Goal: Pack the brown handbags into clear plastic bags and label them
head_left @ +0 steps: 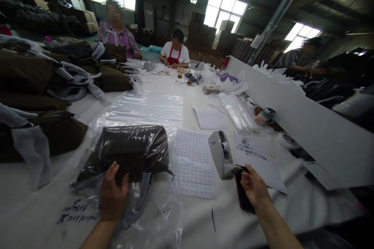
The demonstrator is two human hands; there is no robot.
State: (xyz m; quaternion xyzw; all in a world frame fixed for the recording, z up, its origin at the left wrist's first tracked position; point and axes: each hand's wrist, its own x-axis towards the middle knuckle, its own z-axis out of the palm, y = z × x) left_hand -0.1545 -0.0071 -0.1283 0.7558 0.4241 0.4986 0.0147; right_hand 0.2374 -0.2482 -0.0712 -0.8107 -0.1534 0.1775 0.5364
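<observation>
Left hand [113,194] is lying open on dark handbag [128,144], fingers spread, palm down, not gripping. Handbag is sitting flat on white table [198,225], left of centre, inside clear plastic bag [165,218], whose loose end is spreading toward the camera wearer. Right hand [255,188] is closing, thumb and fingers pinching thin dark strip [240,167] just beside the front of grey tape dispenser [219,159]; exact type of strip is too small to tell. Dark phone-like slab [245,196] is lying partly under right hand. Printed label sheets [194,163] are lying between handbag and dispenser; handwritten paper [260,161] is lying right of dispenser. Clear plastic sleeves [146,109] are lying flat beyond handbag. Olive-brown bags with white-wrapped straps [32,70] are piling up at left. Lidded cup [265,116] is standing near white partition [298,132]. Across the table, person in red apron [177,56] is bending over small items; person in purple patterned top [130,42] is standing behind the bag pile
</observation>
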